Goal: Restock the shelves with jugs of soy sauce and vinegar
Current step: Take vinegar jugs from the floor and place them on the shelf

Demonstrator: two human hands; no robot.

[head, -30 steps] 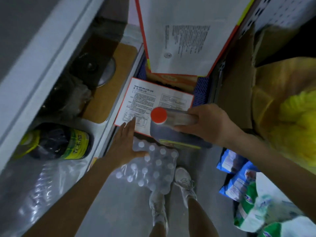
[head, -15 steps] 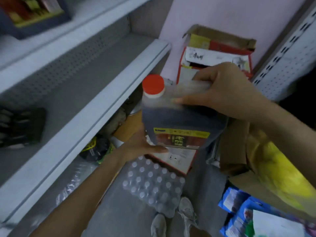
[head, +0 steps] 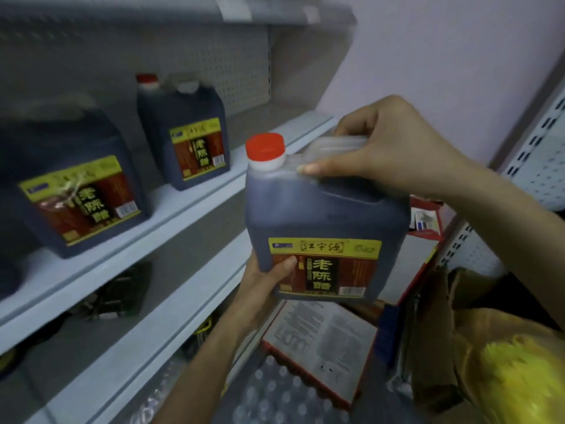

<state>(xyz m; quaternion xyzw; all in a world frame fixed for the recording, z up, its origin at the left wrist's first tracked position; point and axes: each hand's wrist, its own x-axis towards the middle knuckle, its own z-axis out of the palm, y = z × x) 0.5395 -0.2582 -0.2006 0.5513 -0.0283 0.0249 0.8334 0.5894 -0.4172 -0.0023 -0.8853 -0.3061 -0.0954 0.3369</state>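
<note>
Between both hands, a vinegar jug (head: 324, 215): right hand (head: 394, 148) clamps its handle, left hand (head: 266, 280) cups underneath.

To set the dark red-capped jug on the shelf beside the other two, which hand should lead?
Probably the right hand: it grips the handle of the dark red-capped jug, while the left hand only supports its bottom corner, nearer the white shelf.

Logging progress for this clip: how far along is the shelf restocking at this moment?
Partway. Done: two matching dark jugs already stand on the shelf. In hand: a third jug, red cap on, is held in the air, right hand on its handle, left hand under its base. Left: setting it on the shelf, where the space right of the standing jugs looks free.
</note>
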